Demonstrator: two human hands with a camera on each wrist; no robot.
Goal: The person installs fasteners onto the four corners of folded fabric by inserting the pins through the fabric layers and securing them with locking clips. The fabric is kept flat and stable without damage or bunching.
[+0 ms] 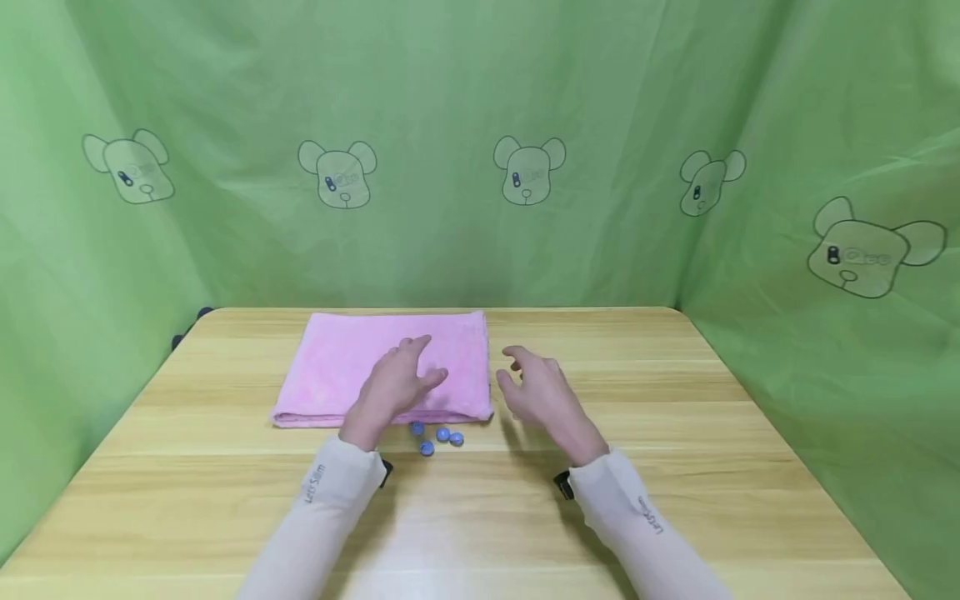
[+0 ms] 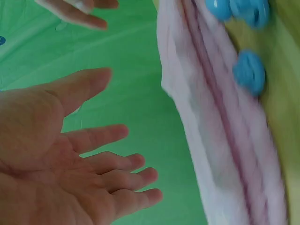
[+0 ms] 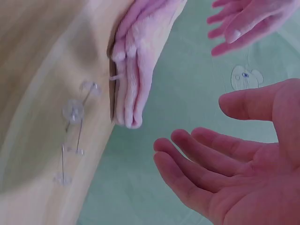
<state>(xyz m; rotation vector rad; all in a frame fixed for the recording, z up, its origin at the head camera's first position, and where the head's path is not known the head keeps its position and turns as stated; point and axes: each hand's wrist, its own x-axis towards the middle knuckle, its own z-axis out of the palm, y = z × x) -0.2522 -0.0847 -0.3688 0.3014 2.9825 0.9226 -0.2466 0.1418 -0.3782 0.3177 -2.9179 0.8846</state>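
A folded pink towel (image 1: 322, 367) lies on the wooden table, its layered front edge facing me. My left hand (image 1: 393, 379) hovers over the towel, fingers spread and holding nothing; its palm and loose fingers show in the left wrist view. Just right of the towel my right hand (image 1: 543, 396) is raised above the table, fingers slightly bent and apart from the thumb, with nothing held. Several small glossy blue balls (image 1: 427, 447) sit close to the towel's front edge. In the left wrist view a grooved blue ball (image 2: 249, 71) shows close to the fold.
Clear push pins (image 3: 73, 111) lie on the table beside the towel, seen in the right wrist view. Green curtains (image 1: 435, 75) printed with bear heads enclose the table (image 1: 637, 358) at the back and both sides.
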